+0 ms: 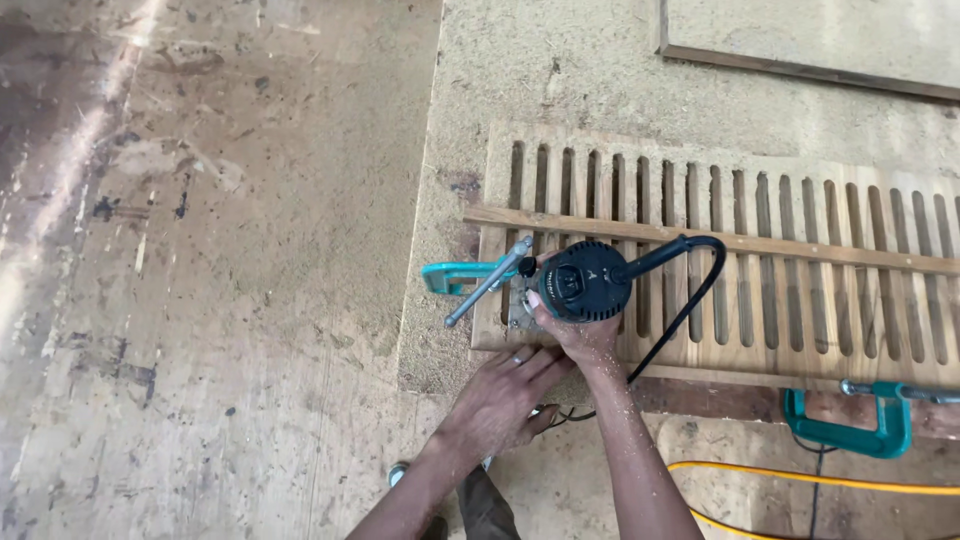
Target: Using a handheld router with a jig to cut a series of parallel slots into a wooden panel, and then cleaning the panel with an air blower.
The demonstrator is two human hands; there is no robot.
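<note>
A wooden panel with several parallel routed slots lies on a sawdust-covered workbench. My right hand grips a black hand-held router standing at the panel's left end, its black cord looping off to the right. A thin wooden guide strip runs across the panel above the router. My left hand lies flat with fingers spread on the panel's near left edge, just below the router.
A teal clamp with a metal screw handle holds the panel's left end. A second teal clamp grips the near edge at right. A yellow cable runs below. Another board lies at the far right. Bare dusty floor spreads left.
</note>
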